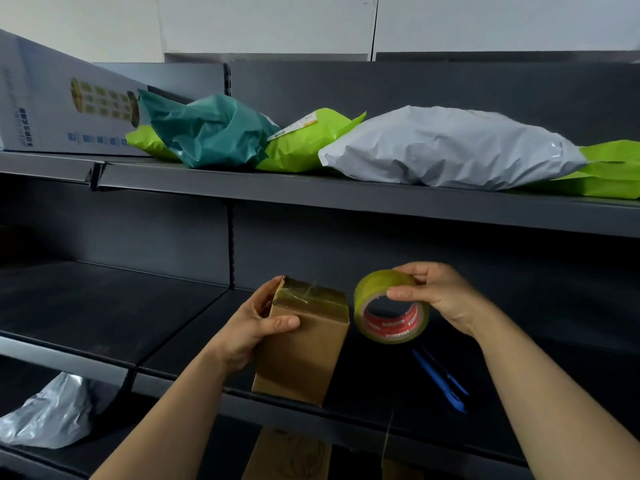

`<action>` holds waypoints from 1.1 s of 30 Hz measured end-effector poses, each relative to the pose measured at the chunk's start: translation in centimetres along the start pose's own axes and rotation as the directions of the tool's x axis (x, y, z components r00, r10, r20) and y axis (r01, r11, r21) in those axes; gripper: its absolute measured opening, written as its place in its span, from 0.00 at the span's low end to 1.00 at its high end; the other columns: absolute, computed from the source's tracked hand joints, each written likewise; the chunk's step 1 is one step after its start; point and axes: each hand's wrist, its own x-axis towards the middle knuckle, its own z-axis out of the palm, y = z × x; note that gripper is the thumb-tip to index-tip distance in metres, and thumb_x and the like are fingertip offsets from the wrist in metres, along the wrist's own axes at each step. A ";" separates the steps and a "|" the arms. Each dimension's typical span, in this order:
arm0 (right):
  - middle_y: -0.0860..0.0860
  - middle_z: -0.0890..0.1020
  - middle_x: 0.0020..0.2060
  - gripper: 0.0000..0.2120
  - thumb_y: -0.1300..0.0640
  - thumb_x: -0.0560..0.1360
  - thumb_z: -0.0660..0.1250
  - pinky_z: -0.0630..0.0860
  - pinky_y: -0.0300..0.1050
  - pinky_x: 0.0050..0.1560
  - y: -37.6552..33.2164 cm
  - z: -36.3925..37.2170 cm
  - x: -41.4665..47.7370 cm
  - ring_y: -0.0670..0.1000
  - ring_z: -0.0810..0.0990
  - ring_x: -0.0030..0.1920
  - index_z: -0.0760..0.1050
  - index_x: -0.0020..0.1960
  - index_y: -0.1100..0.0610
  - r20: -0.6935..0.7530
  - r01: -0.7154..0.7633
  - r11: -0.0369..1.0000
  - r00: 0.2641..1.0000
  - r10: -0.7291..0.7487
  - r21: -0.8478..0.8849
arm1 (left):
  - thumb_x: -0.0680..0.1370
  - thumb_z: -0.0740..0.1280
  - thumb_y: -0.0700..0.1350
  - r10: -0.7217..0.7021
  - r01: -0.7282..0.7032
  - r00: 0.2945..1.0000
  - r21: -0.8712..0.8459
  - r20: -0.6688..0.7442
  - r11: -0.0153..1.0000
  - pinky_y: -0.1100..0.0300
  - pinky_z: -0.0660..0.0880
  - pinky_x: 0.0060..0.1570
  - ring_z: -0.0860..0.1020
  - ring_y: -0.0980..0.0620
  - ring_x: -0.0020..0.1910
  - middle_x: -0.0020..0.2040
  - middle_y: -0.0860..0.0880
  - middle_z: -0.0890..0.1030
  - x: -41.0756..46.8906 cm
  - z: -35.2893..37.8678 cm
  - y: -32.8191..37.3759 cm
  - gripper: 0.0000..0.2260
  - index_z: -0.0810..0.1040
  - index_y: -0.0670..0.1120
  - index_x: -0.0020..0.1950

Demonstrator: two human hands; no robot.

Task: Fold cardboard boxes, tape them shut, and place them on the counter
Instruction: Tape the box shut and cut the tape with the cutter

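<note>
Far left, upper shelf: we see a white printed carton (52, 105) leaning back on the upper shelf (346, 202).
Near left, lowest level: a crumpled silver bag (52, 414) lies there.
Upper shelf, left of centre: a teal bag (207, 133) sits on top of a lime-green mailer (301, 143) that bears a label.
Left hand: our left hand (252, 327) grips the cardboard box (304, 348) from its left side. The thumb is curled across the near face and the fingers go round the far side.
Task's thing: the box stands on end, tilted a little. Its top flaps are closed under shiny clear tape. Its lower end is at the near edge of the middle shelf (104, 306); we cannot tell whether it rests there.
Below the box: we make out flat brown cardboard (287, 455) under the shelf.
Tape roll: the yellowish roll (391, 306) with a red core hangs just right of the box top, not touching it.
Right hand: our right hand (440, 292) pinches the roll's upper right rim between thumb and fingers.
Near right, middle shelf: a blue cutter (440, 379) lies below the roll.
Upper shelf, right: a plump grey mailer (450, 147) lies there.
</note>
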 end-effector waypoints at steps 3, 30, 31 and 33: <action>0.54 0.86 0.45 0.23 0.58 0.56 0.78 0.77 0.39 0.50 1.2 1.0 0.1 0.50 0.84 0.47 0.81 0.51 0.59 0.030 -0.055 0.998 0.998 0.055 -0.026 | 0.47 0.86 0.52 -0.003 0.001 1.000 -0.068 -0.016 0.998 0.60 0.79 0.48 0.81 0.48 0.58 0.64 0.46 0.79 -0.2 -0.8 -0.5 0.53 0.70 0.55 0.70; 0.49 0.86 0.46 0.15 0.60 0.65 0.78 0.76 0.40 0.53 4.2 2.7 0.2 0.48 0.84 0.50 0.83 0.51 0.54 0.046 -0.125 0.987 0.990 0.131 -0.104 | 0.77 0.43 0.69 0.245 0.010 0.970 0.996 0.010 -0.083 0.55 0.56 0.74 0.65 0.52 0.73 0.75 0.49 0.68 -0.6 5.1 3.4 0.36 0.65 0.48 0.75; 0.49 0.86 0.46 0.15 0.60 0.65 0.78 0.76 0.40 0.52 4.2 2.6 0.1 0.48 0.84 0.50 0.83 0.51 0.54 0.048 -0.123 0.987 0.991 0.128 -0.104 | 0.78 0.43 0.68 0.236 0.018 0.972 0.992 0.011 -0.122 0.54 0.54 0.75 0.64 0.51 0.74 0.75 0.47 0.67 -0.5 5.7 3.3 0.35 0.65 0.46 0.75; 0.49 0.86 0.46 0.16 0.61 0.65 0.78 0.77 0.40 0.51 4.2 2.5 0.1 0.49 0.84 0.49 0.83 0.52 0.54 0.055 -0.119 0.988 0.991 0.125 -0.095 | 0.80 0.43 0.65 0.199 0.005 0.980 0.983 0.032 -0.182 0.52 0.52 0.76 0.61 0.47 0.76 0.77 0.44 0.63 -0.4 6.6 3.3 0.33 0.62 0.46 0.76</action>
